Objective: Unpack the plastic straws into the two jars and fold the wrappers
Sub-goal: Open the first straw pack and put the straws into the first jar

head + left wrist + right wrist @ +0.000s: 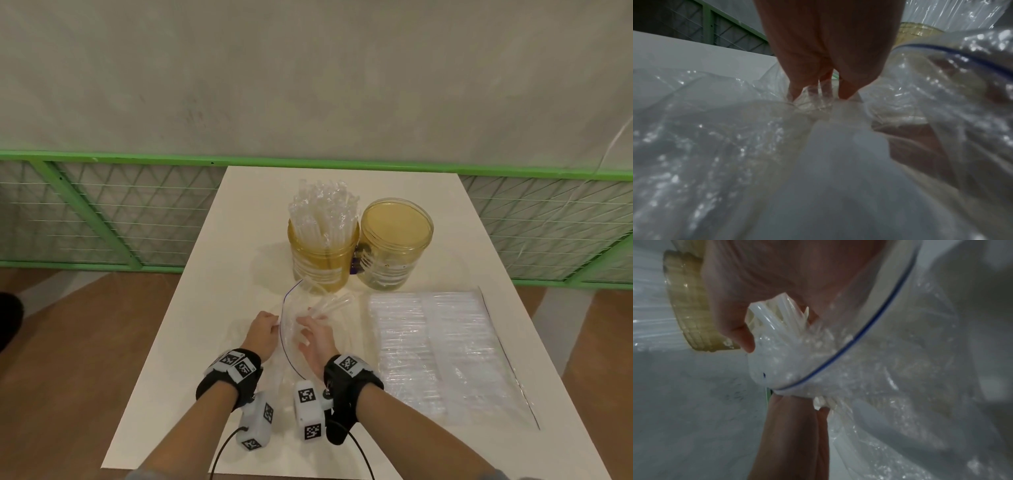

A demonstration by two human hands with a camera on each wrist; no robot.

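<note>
A person's right hand (317, 337) reached into the mouth of an opened clear wrapper (291, 329) on a white table (205, 274), its fingers curled round a bunch of translucent straws (329, 305) whose ends poked out toward two amber jars. The left hand (262, 329) pinched the blue-lined edge of the wrapper between thumb and fingertips, holding the mouth open. The left jar (323, 255) stood already packed with upright straws; the right jar (395, 241), touching it, looked empty. A second, sealed pack of straws (442, 346) lay flat just right of the hands.

The step in hand appeared to be drawing the last straws out of the open wrapper. Doing it well likely meant keeping the left pinch firm and the film taut so the bundle slid out along its length rather than snagging; gripping the straws near their middle so none fanned out or dropped; then carrying them upright to the empty jar, since the full one seemed to have little room left
</note>
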